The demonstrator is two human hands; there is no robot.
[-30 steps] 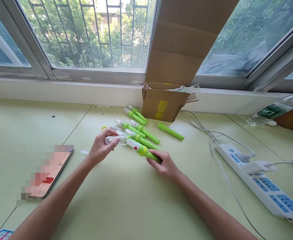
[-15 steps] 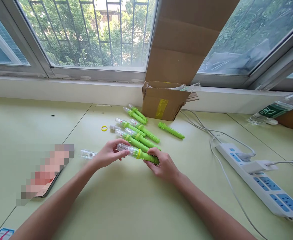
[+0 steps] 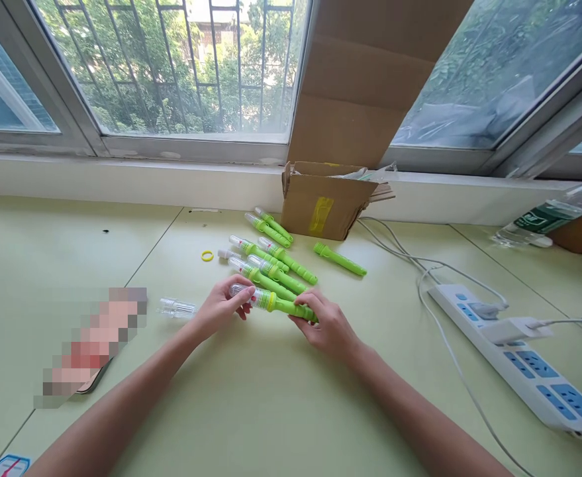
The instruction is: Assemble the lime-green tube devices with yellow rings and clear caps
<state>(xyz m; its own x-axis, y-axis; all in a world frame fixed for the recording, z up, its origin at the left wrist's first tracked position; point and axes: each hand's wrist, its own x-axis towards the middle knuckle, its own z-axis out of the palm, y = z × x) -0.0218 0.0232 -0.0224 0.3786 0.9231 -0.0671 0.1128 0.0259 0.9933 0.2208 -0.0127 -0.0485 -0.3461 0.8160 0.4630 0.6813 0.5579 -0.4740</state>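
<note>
A green light stick point(image 3: 283, 305) with a clear domed tip and a yellow ring lies between my two hands. My left hand point(image 3: 225, 303) pinches its clear end between thumb and fingers. Around the green handle end, my right hand point(image 3: 329, 324) has its fingers closed. Just beyond, several similar light sticks point(image 3: 265, 281) lie side by side, clear ends pointing left. Left of my left wrist are clear plastic tubes point(image 3: 177, 308), partly hidden by the wrist. A loose yellow ring point(image 3: 206, 256) rests farther back, and a green handle without a clear tip point(image 3: 340, 259) lies to the right.
An open cardboard box point(image 3: 328, 202) stands against the window ledge. On the right are a white power strip point(image 3: 514, 361) with plugs and cables, and a plastic bottle point(image 3: 543, 215). A blurred-out phone point(image 3: 92, 344) lies at left on the pale green table point(image 3: 251, 411).
The light stick and both hands have shifted slightly; the stick's red spot now shows near my left thumb. More of the clear tubes is visible beside my left wrist.
</note>
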